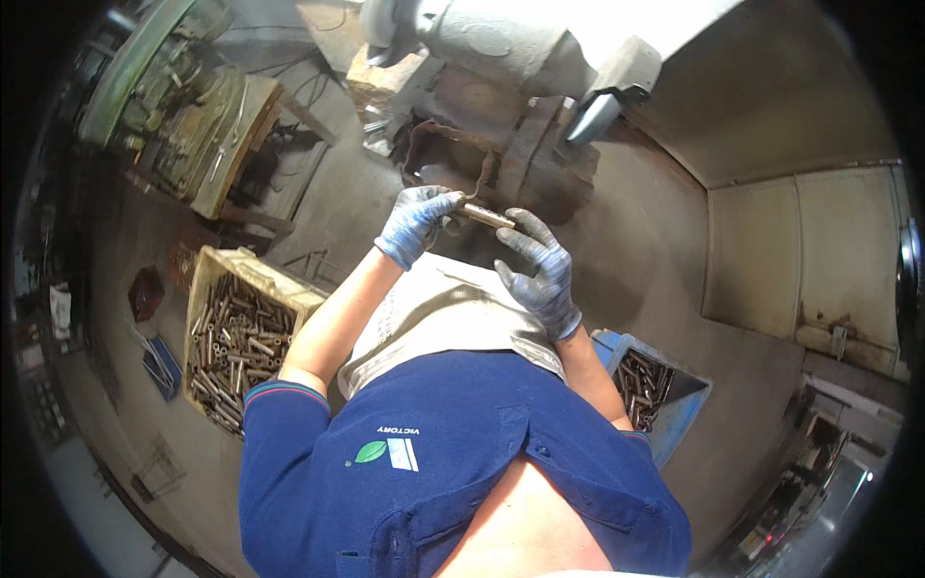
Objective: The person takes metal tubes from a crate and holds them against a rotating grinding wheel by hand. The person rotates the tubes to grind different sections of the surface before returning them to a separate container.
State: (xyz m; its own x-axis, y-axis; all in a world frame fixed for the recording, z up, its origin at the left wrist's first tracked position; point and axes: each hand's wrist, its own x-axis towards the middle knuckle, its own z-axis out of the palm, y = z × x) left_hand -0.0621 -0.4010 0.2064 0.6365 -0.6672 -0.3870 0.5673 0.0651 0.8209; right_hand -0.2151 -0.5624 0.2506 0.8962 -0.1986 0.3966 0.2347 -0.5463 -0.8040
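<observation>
In the head view, my only one, I look down on two gloved hands raised past the pale apron [438,323]. My left hand [416,222] pinches one end of a slim metal tube [489,217], thumb and fingers closed around it. The tube slants between the hands, in front of the rusty open box [448,154] under the pale machine housing [501,40]. My right hand [542,273] is spread and loosely curved, its upper fingertips by the tube's other end; I cannot tell whether they touch it or take any weight.

I judge the left pinch to be the weak spot: gripped only near one end, the tube could swivel or slip if the soiled glove slides, and might then drop toward the box. Reaching up unguarded could bring glove fabric against the machine; whether it is running, I cannot tell. The cream crate [258,263] on my left and the blue bin [683,421] on my right both contain similar pieces, so a careless elbow could knock either.
</observation>
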